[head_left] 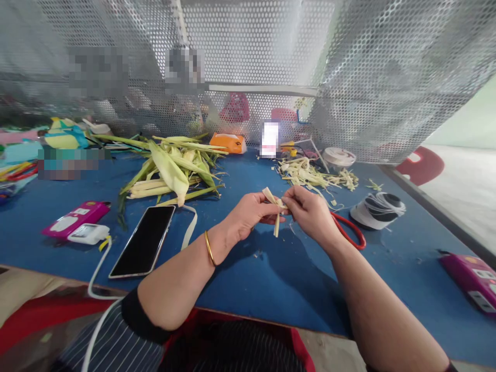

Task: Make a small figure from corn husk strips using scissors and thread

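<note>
Between my hands, just above the blue table, is a small piece of folded pale corn husk strips (276, 225), with one end pointing up and another hanging down. My left hand (253, 213) pinches it from the left, the thumb on top. From the right, my right hand (308, 209) grips its other side with thumb and fingertips pressed together. The exact fold under the fingertips is hidden. A red-handled tool (351, 230) lies partly behind my right wrist. Beyond my right hand spreads a heap of thin husk strips (306, 171).
Corn husks and stalks (170, 168) pile up at the back left. A phone (143, 240) and a magenta box (77, 219) with a white cable lie left. A yarn roll (377, 211) and another magenta box (475, 281) stand right. An orange packet (228, 143) sits near the perforated metal screen (251, 46).
</note>
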A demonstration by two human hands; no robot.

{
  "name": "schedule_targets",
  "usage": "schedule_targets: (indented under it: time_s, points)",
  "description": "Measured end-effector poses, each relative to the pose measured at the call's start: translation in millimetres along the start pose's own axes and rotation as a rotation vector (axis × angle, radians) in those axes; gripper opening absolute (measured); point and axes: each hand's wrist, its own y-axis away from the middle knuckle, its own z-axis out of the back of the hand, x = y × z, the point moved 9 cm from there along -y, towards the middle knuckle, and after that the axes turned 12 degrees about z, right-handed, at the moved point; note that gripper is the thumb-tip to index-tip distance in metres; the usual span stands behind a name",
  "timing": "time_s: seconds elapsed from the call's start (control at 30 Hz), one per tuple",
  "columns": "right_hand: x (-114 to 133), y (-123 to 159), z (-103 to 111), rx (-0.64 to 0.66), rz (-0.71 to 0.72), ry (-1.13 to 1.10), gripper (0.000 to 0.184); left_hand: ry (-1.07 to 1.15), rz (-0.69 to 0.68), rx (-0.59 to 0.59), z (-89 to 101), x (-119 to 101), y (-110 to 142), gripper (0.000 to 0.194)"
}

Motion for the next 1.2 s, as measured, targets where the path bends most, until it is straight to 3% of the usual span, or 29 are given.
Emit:
schedule_targets:
  time_s: [0.1,0.27,0.4,0.53,0.6,0.67,0.83,0.9,1.03,1.2]
  points:
    - [-11,2,-3,0.047,-0.115,-0.126,0.015,-0.095,-0.035,0.033,-3.6,-1,0,0.021]
    - [-27,15,-25,0.220,-0.415,-0.594,0.027,-0.159,-0.118,0.111,-9.2,-8,4,0.024]
    - [-27,20,-33,0.256,-0.513,-0.849,0.032,-0.051,-0.092,0.136,-7.4,-9,6,0.022]
    - [-25,20,-42,0.214,-0.550,-0.958,0.033,0.172,-0.061,0.063,2.1,-7,2,0.017]
    - [-23,18,-44,0.167,-0.495,-0.892,0.031,0.253,-0.091,-0.004,8.6,-8,1,0.013]
    - [-17,13,-37,0.098,-0.335,-0.664,0.027,0.283,-0.120,-0.080,14.8,-9,0,0.011]
    - [35,6,-4,-0.066,0.297,0.388,0.025,0.222,-0.185,-0.219,24.7,-16,4,0.009]
    - [51,9,-1,-0.108,0.480,0.595,0.024,0.187,-0.181,-0.226,25.4,-18,4,0.009]
    - [61,11,-2,-0.108,0.657,0.570,0.025,0.125,-0.154,-0.213,25.6,-16,2,0.009]
    - [48,6,-10,-0.022,0.560,0.486,0.026,0.076,-0.140,-0.167,20.8,-12,-1,0.013]
